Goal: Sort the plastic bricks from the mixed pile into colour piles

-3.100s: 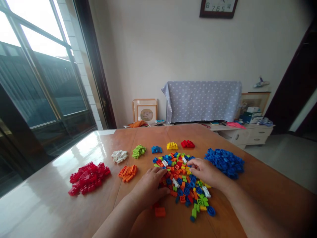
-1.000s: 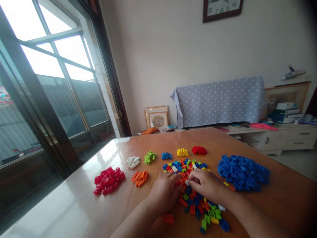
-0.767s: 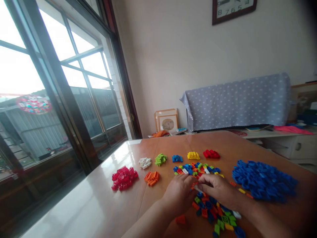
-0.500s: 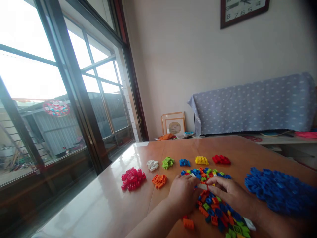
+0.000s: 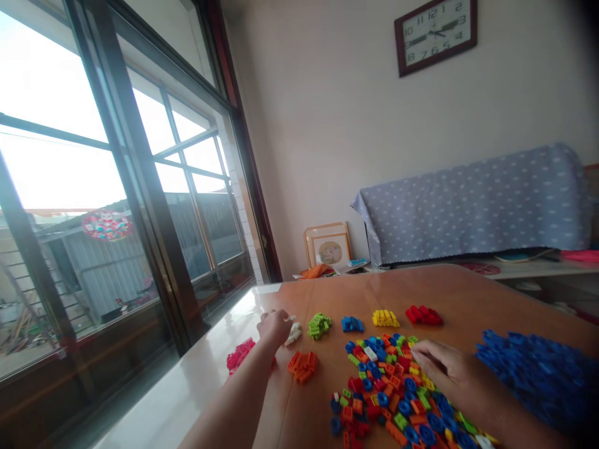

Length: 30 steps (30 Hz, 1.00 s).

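Observation:
My left hand reaches out over the small white pile of toy bricks, its fingers curled down and closed. A white brick end shows at the fingertips, though the hand covers most of it. Behind that forearm lies a pink brick pile, partly hidden. At the right edge of the mixed heap of coloured bricks rests my right hand. Its thumb and forefinger come together at the tips, and what they pinch, if anything, cannot be made out.
Small sorted piles stand along the table: orange, lime green, blue, yellow and red. A large blue heap lies right of my right hand. Glass windows are at left.
My left hand has moved from the mixed heap, left and away, to the white pile. The hands have parted from the white strip between them. My right hand stays by the heap. The view has tilted up.

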Motion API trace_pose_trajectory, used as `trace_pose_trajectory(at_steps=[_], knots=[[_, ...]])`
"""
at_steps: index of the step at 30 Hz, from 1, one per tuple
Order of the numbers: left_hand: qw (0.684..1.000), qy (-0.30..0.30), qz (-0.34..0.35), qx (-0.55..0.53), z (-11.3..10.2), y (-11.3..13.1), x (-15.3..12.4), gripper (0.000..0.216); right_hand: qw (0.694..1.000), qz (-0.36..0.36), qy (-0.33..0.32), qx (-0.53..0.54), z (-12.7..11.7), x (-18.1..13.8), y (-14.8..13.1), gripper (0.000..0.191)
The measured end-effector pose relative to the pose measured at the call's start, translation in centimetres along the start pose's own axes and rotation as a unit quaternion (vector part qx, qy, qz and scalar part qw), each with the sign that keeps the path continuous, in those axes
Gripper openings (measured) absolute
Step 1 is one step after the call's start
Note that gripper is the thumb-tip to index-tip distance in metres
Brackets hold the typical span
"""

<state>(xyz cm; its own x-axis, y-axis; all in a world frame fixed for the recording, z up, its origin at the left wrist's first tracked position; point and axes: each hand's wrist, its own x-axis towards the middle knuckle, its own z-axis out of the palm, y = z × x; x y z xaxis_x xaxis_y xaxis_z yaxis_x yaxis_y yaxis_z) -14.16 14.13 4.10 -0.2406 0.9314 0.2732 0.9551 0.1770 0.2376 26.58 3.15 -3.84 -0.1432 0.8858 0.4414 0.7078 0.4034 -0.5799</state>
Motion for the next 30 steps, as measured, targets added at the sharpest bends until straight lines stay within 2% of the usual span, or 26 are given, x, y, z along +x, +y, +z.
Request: trace_pose_trajectory(at_steps=[4, 9, 13, 17, 22, 26, 30], knots=[[0.999, 0.003, -0.031, 0.015, 1.3, -1.2, 1.6, 0.03, 1.0, 0.0, 0.008, -0.007, 0.0, 0.2, 0.3, 0.032], [0.999, 0.016, -0.033, 0.008, 1.9, -1.6, 2.3, 0.033, 1.0, 0.001, 0.013, -0.009, 0.2, 0.3, 0.6, 0.03], [0.999, 0.036, -0.024, -0.013, 1.7, -1.3, 1.7, 0.031, 1.0, 0.002, 0.017, -0.005, -0.1, 0.2, 0.5, 0.029], [0.998, 0.054, 0.009, -0.042, 1.3, 0.0, -0.2, 0.031, 0.999, 0.005, 0.042, -0.011, -1.0, 0.1, -0.1, 0.03], [0.987, 0.04, 0.118, -0.102, 0.4, 3.7, -5.2, 0.036, 0.996, 0.051, 0.069, -0.023, -2.5, 0.1, -0.3, 0.031], [0.937, 0.001, 0.294, -0.19, -0.6, 7.8, -11.7, 0.032, 0.993, 0.082, 0.082, -0.031, -3.3, 0.2, 0.0, 0.033], [0.876, -0.079, 0.435, -0.192, -0.8, 11.8, -17.9, 0.031, 0.99, 0.102, 0.08, -0.045, -3.5, 0.3, -0.2, 0.035]])
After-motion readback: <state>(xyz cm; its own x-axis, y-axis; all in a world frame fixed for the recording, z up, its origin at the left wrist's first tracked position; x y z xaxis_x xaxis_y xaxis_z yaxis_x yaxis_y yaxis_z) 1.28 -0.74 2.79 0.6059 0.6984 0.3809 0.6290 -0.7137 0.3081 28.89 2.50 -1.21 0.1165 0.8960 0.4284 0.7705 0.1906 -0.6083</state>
